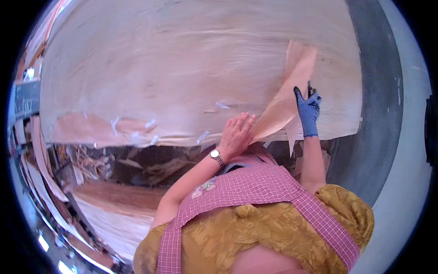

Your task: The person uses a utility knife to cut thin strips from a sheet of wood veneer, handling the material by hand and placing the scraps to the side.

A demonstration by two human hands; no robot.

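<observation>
A large sheet of pale wood veneer (182, 68) lies spread in front of me. On its right part is a loose, peach-coloured veneer strip (292, 89), twisted and narrowing towards my body. My bare left hand (237, 132), wearing a wristwatch, lies flat at the sheet's near edge, its fingers beside the strip's narrow end. My right hand (309, 109), in a blue glove with black fingertips, is at the strip's right edge. Its thumb reaches over the strip and its other fingers are curled around a small dark thing, too unclear to name.
Pieces of white tape (150, 123) and a reddish patch (91, 128) mark the sheet's near left. Below its near edge lie veneer scraps (169, 169) and a stack of sheets (118, 201). A dark grey strip of floor (381, 91) runs along the right.
</observation>
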